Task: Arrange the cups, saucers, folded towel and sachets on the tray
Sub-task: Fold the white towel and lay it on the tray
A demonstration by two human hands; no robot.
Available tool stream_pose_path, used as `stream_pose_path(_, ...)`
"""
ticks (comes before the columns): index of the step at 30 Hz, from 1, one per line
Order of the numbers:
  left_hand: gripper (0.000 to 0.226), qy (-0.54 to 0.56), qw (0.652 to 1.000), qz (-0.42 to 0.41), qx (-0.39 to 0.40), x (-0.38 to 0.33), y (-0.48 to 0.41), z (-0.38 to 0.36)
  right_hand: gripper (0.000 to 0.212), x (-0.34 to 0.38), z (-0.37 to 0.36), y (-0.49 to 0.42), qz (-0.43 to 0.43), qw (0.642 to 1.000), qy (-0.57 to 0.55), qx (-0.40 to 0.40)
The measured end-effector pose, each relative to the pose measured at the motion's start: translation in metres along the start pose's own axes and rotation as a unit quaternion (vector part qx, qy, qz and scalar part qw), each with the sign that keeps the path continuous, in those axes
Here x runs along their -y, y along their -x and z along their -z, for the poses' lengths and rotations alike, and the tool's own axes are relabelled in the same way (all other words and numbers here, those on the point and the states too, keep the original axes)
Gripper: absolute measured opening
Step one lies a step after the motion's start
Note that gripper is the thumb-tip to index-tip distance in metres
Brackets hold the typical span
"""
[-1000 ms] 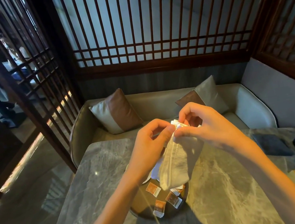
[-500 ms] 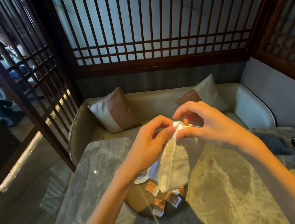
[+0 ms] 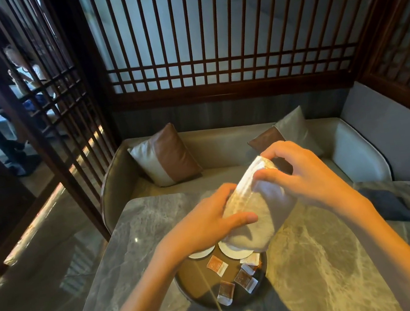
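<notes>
Both hands, left and right, are gripping the towel above the round tray, which is holding sachets and saucers.

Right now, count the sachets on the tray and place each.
4. One sachet lies in the middle of the tray, below the saucers; one near the front rim; one right of it; one partly under the towel, which may hide more.
</notes>
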State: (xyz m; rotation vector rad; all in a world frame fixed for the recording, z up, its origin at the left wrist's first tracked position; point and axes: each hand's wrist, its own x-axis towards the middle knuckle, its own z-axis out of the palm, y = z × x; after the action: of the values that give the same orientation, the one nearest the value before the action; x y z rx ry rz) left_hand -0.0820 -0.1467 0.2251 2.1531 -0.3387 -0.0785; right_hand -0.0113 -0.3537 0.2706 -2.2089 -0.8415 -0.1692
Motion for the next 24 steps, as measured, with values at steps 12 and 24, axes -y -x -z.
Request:
stream_pose_path(12, 0.024, -0.100, 0.968, -0.134, -0.185, 0.002, -0.006, -0.008, 0.039, -0.013, 0.000, -0.005, -0.060, 0.995, -0.015, -0.084)
stream_pose_path(24, 0.059, 0.531, 0.840, 0.046, -0.102, 0.016, -0.020, -0.001, 0.025, -0.011, -0.022, -0.011, -0.196, 0.957, -0.183, -0.111)
